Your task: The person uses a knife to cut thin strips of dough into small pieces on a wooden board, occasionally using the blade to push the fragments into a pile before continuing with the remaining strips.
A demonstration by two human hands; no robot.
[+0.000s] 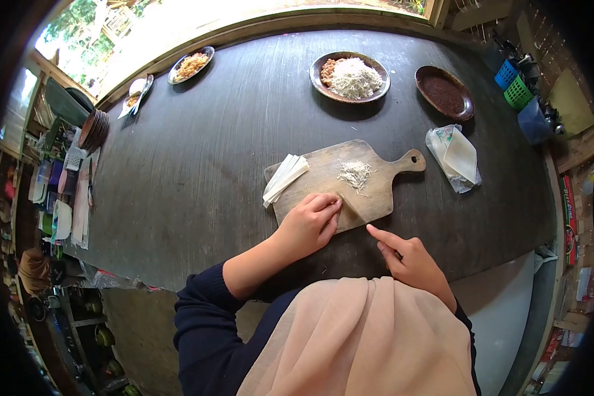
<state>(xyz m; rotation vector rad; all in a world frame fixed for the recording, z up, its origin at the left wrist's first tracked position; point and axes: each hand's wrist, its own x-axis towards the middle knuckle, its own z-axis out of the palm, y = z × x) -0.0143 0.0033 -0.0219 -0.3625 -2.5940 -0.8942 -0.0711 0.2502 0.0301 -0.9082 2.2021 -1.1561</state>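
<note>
A wooden cutting board (323, 157) with a holed handle lies on the dark table in front of me. My left hand (308, 226) rests on its near edge, fingers bent and pressed together; whatever is under them is hidden. Beside those fingertips a knife (355, 210) slants across the board, its handle held in my right hand (409, 256), index finger stretched along it. Flat white strips (286, 177) are stacked at the board's left end. Behind the blade sits a small heap of fine white shreds (355, 175).
Toward the back stands a bowl (315, 82) with white shreds and a brown food. To its right are a brown plate (444, 92) and a plastic packet (454, 158) with white sheets. A dish of orange-brown food (191, 65) stands at the back left. Colored baskets (518, 92) line the right edge.
</note>
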